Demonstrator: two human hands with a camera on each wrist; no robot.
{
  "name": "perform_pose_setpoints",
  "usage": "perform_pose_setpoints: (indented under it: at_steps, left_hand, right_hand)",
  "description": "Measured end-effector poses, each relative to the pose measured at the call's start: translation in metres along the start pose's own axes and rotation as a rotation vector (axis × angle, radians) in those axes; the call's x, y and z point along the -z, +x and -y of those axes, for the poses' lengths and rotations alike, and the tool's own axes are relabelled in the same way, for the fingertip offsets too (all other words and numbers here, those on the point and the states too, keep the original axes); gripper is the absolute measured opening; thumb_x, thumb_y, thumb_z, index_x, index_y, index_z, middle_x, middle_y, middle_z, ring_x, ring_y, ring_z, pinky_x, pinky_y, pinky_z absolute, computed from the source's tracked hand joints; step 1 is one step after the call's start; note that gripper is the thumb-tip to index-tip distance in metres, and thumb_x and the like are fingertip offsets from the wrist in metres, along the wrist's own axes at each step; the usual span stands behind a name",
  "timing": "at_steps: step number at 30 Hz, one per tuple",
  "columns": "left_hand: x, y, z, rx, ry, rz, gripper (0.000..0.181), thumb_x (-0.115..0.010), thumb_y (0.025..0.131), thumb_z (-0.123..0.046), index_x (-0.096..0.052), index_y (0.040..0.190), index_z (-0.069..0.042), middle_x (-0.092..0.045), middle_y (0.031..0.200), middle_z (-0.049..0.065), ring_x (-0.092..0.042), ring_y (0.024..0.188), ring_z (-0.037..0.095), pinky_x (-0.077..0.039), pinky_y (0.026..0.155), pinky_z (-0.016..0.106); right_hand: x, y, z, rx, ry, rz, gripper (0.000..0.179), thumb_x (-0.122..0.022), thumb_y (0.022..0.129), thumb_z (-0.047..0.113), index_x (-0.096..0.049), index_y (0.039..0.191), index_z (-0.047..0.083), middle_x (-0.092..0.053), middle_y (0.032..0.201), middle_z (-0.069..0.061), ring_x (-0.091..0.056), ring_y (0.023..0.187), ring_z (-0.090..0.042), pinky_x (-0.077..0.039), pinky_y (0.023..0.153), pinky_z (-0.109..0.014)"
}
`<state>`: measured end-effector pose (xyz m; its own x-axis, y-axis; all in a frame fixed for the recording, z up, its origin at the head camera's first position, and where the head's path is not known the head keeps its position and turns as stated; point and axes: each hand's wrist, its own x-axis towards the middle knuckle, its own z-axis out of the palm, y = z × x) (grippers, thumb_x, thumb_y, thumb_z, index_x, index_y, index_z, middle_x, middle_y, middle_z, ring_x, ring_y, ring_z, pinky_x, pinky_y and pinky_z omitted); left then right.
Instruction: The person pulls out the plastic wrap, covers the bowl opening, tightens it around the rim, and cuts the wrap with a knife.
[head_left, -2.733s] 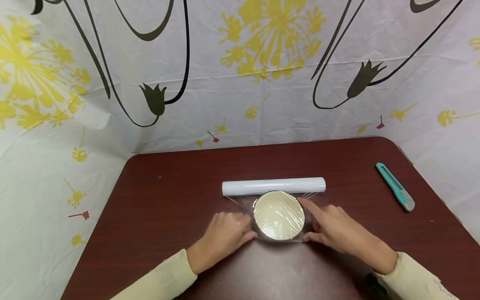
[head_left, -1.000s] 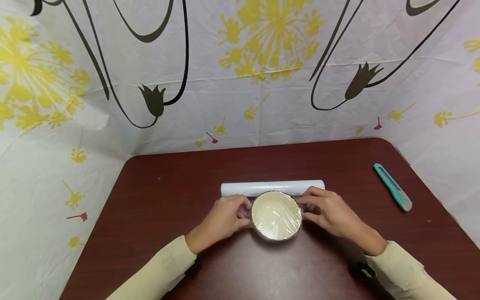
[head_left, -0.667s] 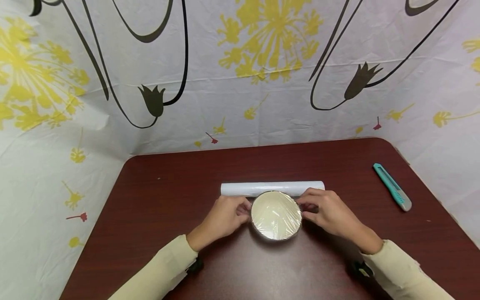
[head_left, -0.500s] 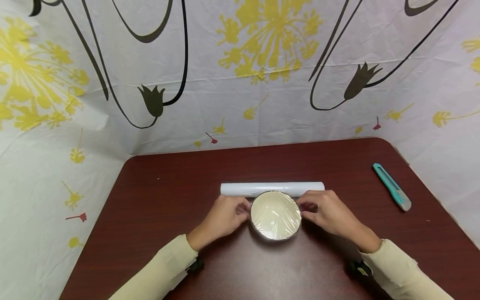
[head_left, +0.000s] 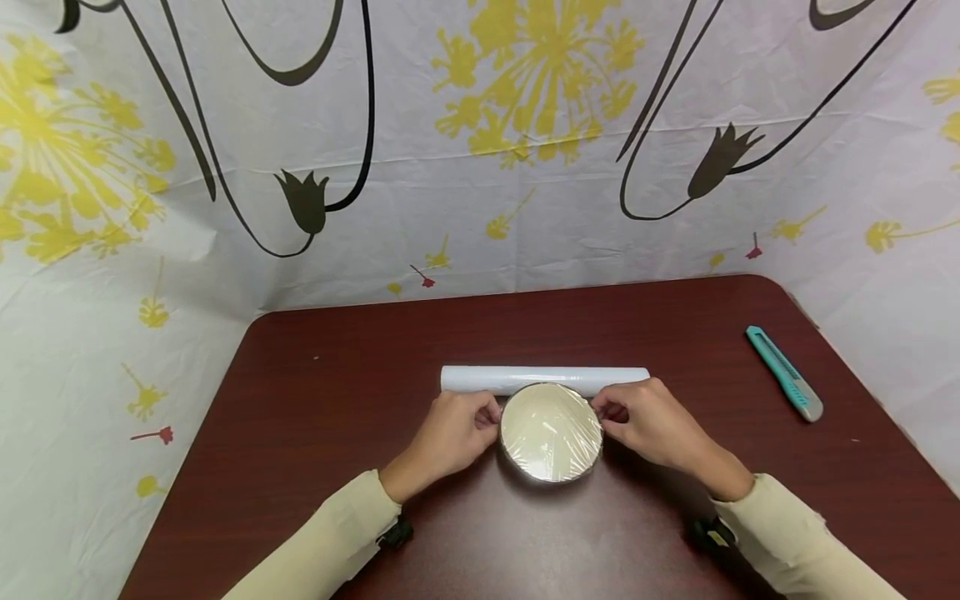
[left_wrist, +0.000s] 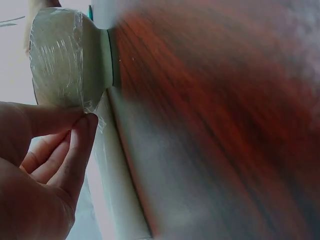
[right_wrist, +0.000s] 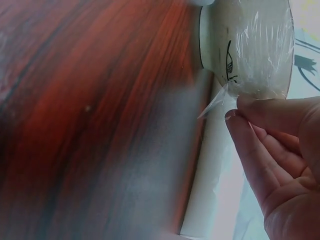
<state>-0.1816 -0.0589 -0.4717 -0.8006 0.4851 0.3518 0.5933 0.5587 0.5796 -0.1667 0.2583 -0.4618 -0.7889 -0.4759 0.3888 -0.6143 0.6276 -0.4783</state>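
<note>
A pale bowl (left_wrist: pixel 95 62) with a dark rim stands at the middle of the table, its mouth covered by clear plastic wrap (head_left: pixel 551 433) with fine creases. My left hand (head_left: pixel 450 433) is at the bowl's left side, where thumb and forefinger pinch a gathered edge of the wrap just under the rim in the left wrist view. On the opposite side my right hand (head_left: pixel 652 421) pinches the wrap too; a loose pointed flap hangs past its fingertips (right_wrist: pixel 231 116) in the right wrist view. Directly behind the bowl lies a white roll of plastic wrap (head_left: pixel 480 378).
A teal box cutter (head_left: pixel 784 373) lies toward the right edge of the dark red-brown table (head_left: pixel 360 350). Patterned white sheeting (head_left: pixel 420 208) hangs behind and at both sides. Dark straps with small devices show under both cream sleeves (head_left: pixel 322 533).
Both hands have moved from the wrap's near corners up to the bowl's sides. The film stretched between roll and bowl no longer shows. Lately the right fingers have drawn in slightly closer.
</note>
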Motion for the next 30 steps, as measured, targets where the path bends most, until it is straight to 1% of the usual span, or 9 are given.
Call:
perform_pose_setpoints:
  at_steps: [7,10,13,16,19,22,25,28,30]
  left_hand:
    - [0.002,-0.007,-0.004,-0.005,0.115,-0.026,0.017,-0.086,0.085,-0.002,-0.079,0.087,-0.017,-0.074,0.086,-0.005,-0.067,0.079,0.010,-0.058,0.068,0.037]
    - [0.003,-0.009,-0.006,0.008,0.141,-0.019,0.016,-0.086,0.086,-0.003,-0.081,0.090,-0.017,-0.074,0.085,-0.005,-0.067,0.077,0.010,-0.057,0.067,0.038]
    - [0.002,-0.010,-0.008,0.035,0.124,-0.011,0.015,-0.084,0.088,-0.001,-0.083,0.092,-0.015,-0.077,0.082,-0.004,-0.070,0.074,0.008,-0.059,0.067,0.033]
    - [0.001,-0.011,-0.012,0.076,0.069,-0.006,0.015,-0.079,0.090,0.001,-0.084,0.095,-0.011,-0.080,0.085,-0.001,-0.073,0.074,0.008,-0.061,0.068,0.029]
    - [0.002,-0.013,-0.016,0.162,-0.010,0.008,0.018,-0.072,0.095,0.000,-0.087,0.101,-0.008,-0.081,0.088,-0.002,-0.068,0.071,0.004,-0.058,0.067,0.026]
    - [0.004,-0.018,-0.024,0.275,-0.142,0.019,0.022,-0.068,0.099,-0.003,-0.086,0.111,-0.005,-0.081,0.091,-0.002,-0.068,0.071,0.004,-0.057,0.067,0.023]
    - [0.007,-0.027,-0.033,0.363,-0.300,0.009,0.027,-0.066,0.104,-0.008,-0.081,0.125,0.002,-0.083,0.095,0.005,-0.078,0.079,0.014,-0.062,0.073,0.026]
    - [0.001,-0.037,-0.036,0.379,-0.378,-0.019,0.038,-0.062,0.110,-0.017,-0.072,0.137,0.008,-0.082,0.102,0.011,-0.080,0.087,0.022,-0.065,0.081,0.035]
    - [-0.010,-0.045,-0.032,0.386,-0.387,-0.041,0.045,-0.060,0.112,-0.023,-0.066,0.145,0.008,-0.082,0.112,0.009,-0.079,0.096,0.018,-0.064,0.088,0.035]
  right_hand:
    - [-0.001,-0.001,0.002,0.073,-0.116,-0.065,0.034,-0.090,0.072,-0.008,-0.079,0.090,0.018,-0.072,0.082,0.015,-0.064,0.070,0.001,-0.056,0.059,-0.027]
    - [-0.002,-0.002,0.004,0.043,-0.141,-0.081,0.033,-0.090,0.072,-0.007,-0.079,0.089,0.019,-0.071,0.080,0.017,-0.064,0.069,0.000,-0.055,0.059,-0.027]
    - [-0.003,-0.004,0.008,-0.015,-0.135,-0.077,0.030,-0.089,0.075,-0.007,-0.080,0.089,0.019,-0.071,0.078,0.018,-0.066,0.069,0.000,-0.056,0.059,-0.027]
    - [-0.003,-0.005,0.012,-0.080,-0.104,-0.057,0.026,-0.088,0.080,-0.005,-0.081,0.090,0.018,-0.073,0.079,0.016,-0.069,0.070,0.000,-0.059,0.061,-0.027]
    - [-0.003,-0.007,0.016,-0.145,-0.053,-0.030,0.022,-0.087,0.084,-0.004,-0.082,0.093,0.015,-0.076,0.083,0.013,-0.072,0.073,-0.003,-0.062,0.064,-0.028]
    - [-0.003,-0.010,0.020,-0.193,0.003,-0.022,0.019,-0.085,0.089,-0.004,-0.084,0.098,0.014,-0.079,0.089,0.010,-0.076,0.079,-0.007,-0.065,0.070,-0.031]
    - [-0.002,-0.013,0.024,-0.240,0.027,-0.022,0.020,-0.081,0.093,-0.003,-0.085,0.102,0.014,-0.081,0.095,0.010,-0.075,0.086,-0.007,-0.064,0.076,-0.033]
    - [-0.001,-0.016,0.030,-0.312,0.043,-0.011,0.022,-0.076,0.096,-0.002,-0.086,0.110,0.011,-0.081,0.102,0.006,-0.069,0.089,-0.006,-0.060,0.080,-0.033]
    - [0.000,-0.017,0.035,-0.372,0.073,-0.005,0.024,-0.072,0.097,-0.003,-0.085,0.115,0.007,-0.081,0.108,0.002,-0.066,0.091,-0.007,-0.058,0.081,-0.031]
